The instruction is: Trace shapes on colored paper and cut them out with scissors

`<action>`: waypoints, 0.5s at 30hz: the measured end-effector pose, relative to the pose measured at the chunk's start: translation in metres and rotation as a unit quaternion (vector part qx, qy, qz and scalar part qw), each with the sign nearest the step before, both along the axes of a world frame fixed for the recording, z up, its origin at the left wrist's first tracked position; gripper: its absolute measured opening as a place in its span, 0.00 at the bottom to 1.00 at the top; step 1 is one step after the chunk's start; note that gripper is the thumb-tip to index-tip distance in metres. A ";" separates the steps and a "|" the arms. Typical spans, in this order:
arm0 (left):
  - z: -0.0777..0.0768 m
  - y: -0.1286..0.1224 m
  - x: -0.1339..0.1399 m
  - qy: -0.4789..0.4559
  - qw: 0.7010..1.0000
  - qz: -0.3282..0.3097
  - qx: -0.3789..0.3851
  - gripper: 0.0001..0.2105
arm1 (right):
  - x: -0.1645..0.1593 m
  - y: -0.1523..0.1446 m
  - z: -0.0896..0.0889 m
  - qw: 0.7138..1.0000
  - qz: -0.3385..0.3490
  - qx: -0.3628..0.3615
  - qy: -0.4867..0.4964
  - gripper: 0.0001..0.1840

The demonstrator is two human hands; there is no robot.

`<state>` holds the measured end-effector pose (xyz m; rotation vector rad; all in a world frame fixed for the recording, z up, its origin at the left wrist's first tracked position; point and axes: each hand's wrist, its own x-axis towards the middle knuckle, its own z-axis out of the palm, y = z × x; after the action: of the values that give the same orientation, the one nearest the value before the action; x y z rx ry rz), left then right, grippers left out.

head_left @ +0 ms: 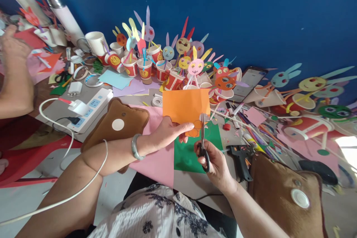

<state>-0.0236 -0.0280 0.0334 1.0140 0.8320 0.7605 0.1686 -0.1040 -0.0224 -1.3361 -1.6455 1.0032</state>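
My left hand (pixel 170 132) pinches a sheet of orange paper (pixel 182 104) near its lower edge, thumb on top. Several circles are drawn in outline at the sheet's lower right. My right hand (pixel 213 160) grips black-handled scissors (pixel 205 152), the blades pointing up at the paper's right side by the circles. Part of the sheet's lower right is cut away there. Beneath the hands lie green paper (pixel 189 158) and a large pink sheet (pixel 156 156).
Paper cups with rabbit faces (pixel 196 66) line the blue wall. A glue gun (pixel 241 160) and brown pouch (pixel 284 189) lie right; another pouch (pixel 122 119) and a power strip (pixel 92 109) left. A white cable crosses my left forearm. Another person's arm (pixel 15 74) reaches in at far left.
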 end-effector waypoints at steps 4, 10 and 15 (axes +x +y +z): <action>0.001 0.001 0.000 -0.006 1.000 0.008 0.002 0.15 | 0.001 0.000 0.003 1.000 0.006 0.000 -0.010 0.30; -0.002 0.002 0.000 -0.025 0.999 0.013 0.023 0.13 | 0.001 -0.001 0.003 1.000 0.010 0.000 -0.009 0.30; -0.008 0.005 0.000 -0.048 0.998 0.014 0.041 0.14 | 0.001 -0.001 0.004 1.000 0.012 -0.008 -0.006 0.30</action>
<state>-0.0234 -0.0230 0.0254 1.0326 0.7382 0.8672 0.1700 -0.1047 -0.0183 -1.3381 -1.6696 1.0254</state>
